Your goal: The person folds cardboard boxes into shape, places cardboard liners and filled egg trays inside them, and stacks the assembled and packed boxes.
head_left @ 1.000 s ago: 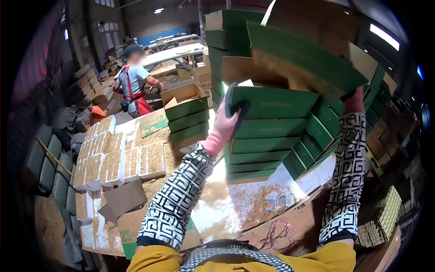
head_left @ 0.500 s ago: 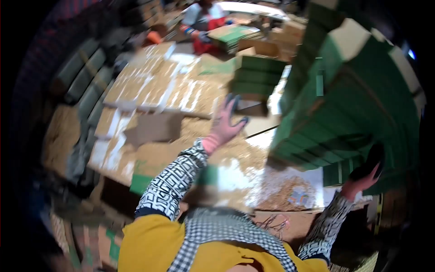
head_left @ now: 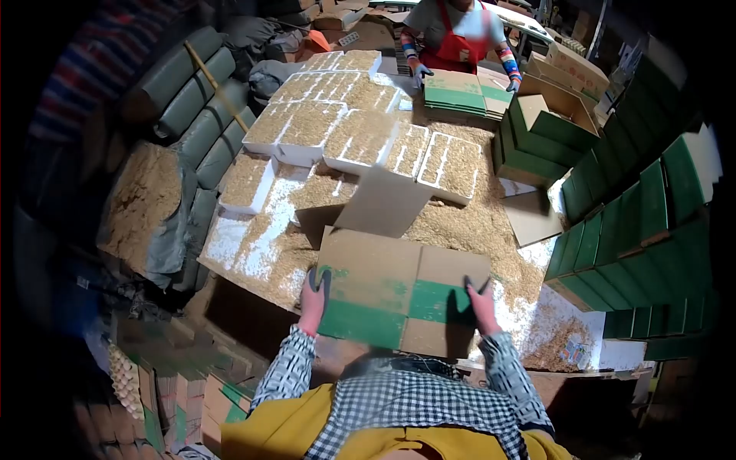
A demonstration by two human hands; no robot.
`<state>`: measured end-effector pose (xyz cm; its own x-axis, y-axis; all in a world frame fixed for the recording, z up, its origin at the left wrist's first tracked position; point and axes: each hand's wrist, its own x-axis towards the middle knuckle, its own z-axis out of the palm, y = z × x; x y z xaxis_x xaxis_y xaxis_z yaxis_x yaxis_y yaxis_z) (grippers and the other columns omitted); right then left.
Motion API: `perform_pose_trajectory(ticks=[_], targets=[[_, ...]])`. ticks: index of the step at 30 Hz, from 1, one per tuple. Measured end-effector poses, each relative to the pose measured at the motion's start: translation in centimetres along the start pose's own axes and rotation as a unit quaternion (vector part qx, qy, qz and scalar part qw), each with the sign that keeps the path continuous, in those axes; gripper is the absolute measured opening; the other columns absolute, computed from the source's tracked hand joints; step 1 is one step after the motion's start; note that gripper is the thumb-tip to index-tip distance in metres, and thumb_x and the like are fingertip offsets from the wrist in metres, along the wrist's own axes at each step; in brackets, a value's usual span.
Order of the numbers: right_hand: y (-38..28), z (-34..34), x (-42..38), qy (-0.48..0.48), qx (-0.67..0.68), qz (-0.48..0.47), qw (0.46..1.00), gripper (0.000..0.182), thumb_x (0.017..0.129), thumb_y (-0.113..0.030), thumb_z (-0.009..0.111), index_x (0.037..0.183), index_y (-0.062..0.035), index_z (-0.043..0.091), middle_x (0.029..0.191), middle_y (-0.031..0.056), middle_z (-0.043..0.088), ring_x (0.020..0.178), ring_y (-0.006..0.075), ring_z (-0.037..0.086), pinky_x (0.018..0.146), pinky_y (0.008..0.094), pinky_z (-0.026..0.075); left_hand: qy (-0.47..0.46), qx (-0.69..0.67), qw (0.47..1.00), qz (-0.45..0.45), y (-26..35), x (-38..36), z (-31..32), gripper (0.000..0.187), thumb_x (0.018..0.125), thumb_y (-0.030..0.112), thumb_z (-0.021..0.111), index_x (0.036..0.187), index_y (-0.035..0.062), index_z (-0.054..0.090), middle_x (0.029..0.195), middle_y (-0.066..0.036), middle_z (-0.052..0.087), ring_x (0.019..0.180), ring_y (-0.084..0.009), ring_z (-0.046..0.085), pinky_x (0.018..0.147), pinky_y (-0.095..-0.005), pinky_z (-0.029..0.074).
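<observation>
A brown cardboard box (head_left: pixel 368 268) with a green printed band stands close in front of me, a plain flap (head_left: pixel 386 201) raised at its far side. My left hand (head_left: pixel 313 303), in a pink glove with dark fingertips, grips its left edge. On the opposite edge my right hand (head_left: pixel 483 307), gloved alike, is closed around the cardboard, thumb toward the green band. The inside of the box is hidden from me. Beyond it lie several white trays (head_left: pixel 368 142) filled with wood shavings.
Loose shavings (head_left: pixel 452 230) cover much of the table. Green boxes (head_left: pixel 621 238) are stacked along the right, beside an open box (head_left: pixel 556 115). Across the table a person in a red apron (head_left: pixel 458 42) handles flattened cartons (head_left: pixel 460 93). Grey-green sacks (head_left: pixel 192 84) line the left.
My left hand has come back from over the table and my right hand has left the green stack. Both now hold the cardboard box, which is opened out. The view has shifted.
</observation>
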<state>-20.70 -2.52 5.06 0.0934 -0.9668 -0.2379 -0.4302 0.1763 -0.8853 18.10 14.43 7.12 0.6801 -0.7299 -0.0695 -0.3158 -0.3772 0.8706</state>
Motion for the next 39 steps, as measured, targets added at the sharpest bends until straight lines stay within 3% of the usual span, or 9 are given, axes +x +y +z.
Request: perform_pose_trajectory(ticks=[8, 13, 17, 20, 24, 26, 31, 35, 39], targets=[[-17.1, -5.8, -1.6, 0.142, 0.165, -0.108, 0.970, 0.029, 0.093, -0.030, 0.056, 0.096, -0.0018, 0.062, 0.081, 0.0029, 0.059, 0.074, 0.0124, 0.052, 0.070, 0.0287, 0.044, 0.075, -0.262, 0.953, 0.134, 11.7, 4.3, -3.1, 0.032, 0.096, 0.025, 0.051, 0.114, -0.0003, 0.058, 0.100, -0.005, 0.062, 0.088, -0.0148, 0.058, 0.081, -0.0286, 0.047], [-18.9, -2.5, -9.4, 0.022, 0.335, -0.256, 0.907, 0.047, 0.081, -0.005, 0.059, 0.126, -0.0004, 0.043, 0.113, 0.0077, 0.053, 0.099, 0.0158, 0.052, 0.089, 0.0268, 0.043, -0.015, -0.608, 0.794, 0.024, 7.4, 9.9, -5.6, 0.036, 0.095, 0.023, 0.051, 0.120, -0.0016, 0.056, 0.109, -0.008, 0.062, 0.099, -0.0161, 0.057, 0.087, -0.0304, 0.046], [-18.1, -4.3, -4.4, 0.085, 0.304, -0.244, 0.917, 0.059, 0.078, -0.003, 0.059, 0.132, -0.0009, 0.038, 0.124, 0.0101, 0.045, 0.109, 0.0170, 0.046, 0.091, 0.0271, 0.042, -0.274, -0.305, 0.884, 0.223, 6.8, 1.0, -2.7, 0.057, 0.084, 0.020, 0.064, 0.134, 0.0010, 0.043, 0.128, -0.009, 0.051, 0.112, -0.0218, 0.053, 0.096, -0.0314, 0.042], [-18.4, -3.6, -3.9, 0.141, -0.311, -0.401, 0.850, 0.085, 0.067, -0.022, 0.076, 0.140, -0.0082, 0.034, 0.130, 0.0165, 0.041, 0.113, 0.0328, 0.042, 0.102, 0.0432, 0.032, -0.433, -0.007, 0.733, 0.525, 22.7, -8.1, -1.8, 0.041, 0.074, 0.023, 0.070, 0.111, 0.0082, 0.058, 0.122, -0.017, 0.051, 0.121, -0.0359, 0.045, 0.110, -0.0492, 0.026], [-19.4, -6.3, -4.0, -0.073, -0.277, -0.391, 0.875, 0.086, 0.064, -0.027, 0.079, 0.139, -0.0115, 0.038, 0.143, 0.0155, 0.032, 0.125, 0.0327, 0.036, 0.105, 0.0452, 0.027, -0.444, -0.130, 0.842, 0.278, 16.5, -8.7, -1.0, 0.042, 0.075, 0.021, 0.071, 0.112, 0.0053, 0.058, 0.122, -0.015, 0.053, 0.122, -0.0274, 0.045, 0.104, -0.0434, 0.036], [-16.9, -8.4, -4.8, -0.284, 0.185, -0.265, 0.903, 0.076, 0.071, -0.018, 0.073, 0.139, -0.0110, 0.039, 0.144, 0.0150, 0.030, 0.130, 0.0318, 0.032, 0.111, 0.0427, 0.021, -0.275, -0.190, 0.936, 0.111, 14.5, -8.5, -1.1, 0.056, 0.072, 0.014, 0.076, 0.122, 0.0038, 0.051, 0.131, -0.012, 0.047, 0.124, -0.0207, 0.043, 0.097, -0.0347, 0.043], [-14.1, -12.0, -10.7, -0.401, -0.379, -0.537, 0.638, 0.069, 0.064, -0.039, 0.074, 0.128, -0.0317, 0.052, 0.141, 0.0181, 0.035, 0.130, 0.0409, 0.031, 0.108, 0.0583, 0.017, -0.186, -0.232, 0.954, -0.032, 13.1, -9.2, -0.7, 0.080, 0.074, 0.000, 0.073, 0.142, 0.0039, 0.031, 0.140, -0.008, 0.039, 0.125, -0.0193, 0.041, 0.102, -0.0312, 0.037], [-15.0, -11.8, -5.3, -0.282, -0.245, -0.564, 0.736, 0.049, 0.071, -0.032, 0.073, 0.117, -0.0217, 0.059, 0.128, 0.0141, 0.047, 0.120, 0.0343, 0.045, 0.103, 0.0536, 0.032, -0.293, -0.605, 0.730, -0.123, 14.2, -10.9, -2.8, 0.073, 0.094, 0.051, 0.044, 0.144, 0.0011, 0.028, 0.148, -0.011, 0.031, 0.136, -0.0235, 0.028, 0.113, -0.0345, 0.021], [-10.1, -9.3, -0.4, -0.280, 0.175, -0.117, 0.937, 0.035, 0.091, -0.025, 0.056, 0.116, -0.0012, 0.056, 0.111, 0.0102, 0.059, 0.097, 0.0187, 0.055, 0.082, 0.0330, 0.047, -0.213, -0.315, 0.925, 0.016, 21.8, -12.3, -5.5, 0.071, 0.088, 0.032, 0.063, 0.144, 0.0051, 0.030, 0.136, -0.013, 0.046, 0.110, -0.0187, 0.055, 0.090, -0.0280, 0.046]])
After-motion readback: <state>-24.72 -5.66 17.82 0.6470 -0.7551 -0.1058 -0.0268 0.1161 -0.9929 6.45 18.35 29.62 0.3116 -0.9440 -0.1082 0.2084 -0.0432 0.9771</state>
